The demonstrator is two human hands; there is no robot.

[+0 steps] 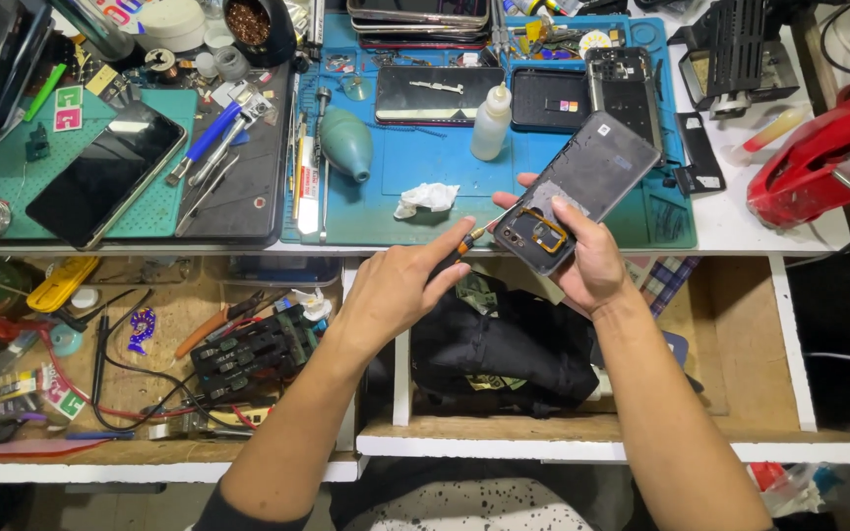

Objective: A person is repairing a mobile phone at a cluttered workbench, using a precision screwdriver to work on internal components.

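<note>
Cluttered white workbench [740, 231] fills the view, with a blue repair mat [425, 211] at twelve o'clock and open wooden drawers full of tools and cables below it. Near the middle of the frame, the right hand [590, 264] holds an opened phone body [582, 187] tilted in the air over the bench's front edge, its camera end pointing toward seven o'clock; the thumb lies across the inner face beside a gold-rimmed part near the camera cluster, and the other fingers wrap round behind, one fingertip showing at the phone's ten o'clock edge. The left hand [400, 285] is closed round a small screwdriver [464, 244] with an orange-and-black handle, its tip reaching toward three o'clock and sitting just beside the camera corner; whether it actually touches a screw is too small to tell. On the mat at twelve o'clock stand a white squeeze bottle [491, 123] and a teal air blower [348, 144], with a crumpled tissue [427, 199] between them and the hands. A dark-screened phone [105, 175] rests on a green mat at ten o'clock. My judgement is that the risk lies in the unsupported hold: with the phone body off the table, a slip of the driver tip could gouge the camera area, and any loosened screw could drop into the open drawer and black cloth [504, 349] directly below, where it would be hard to find
</note>
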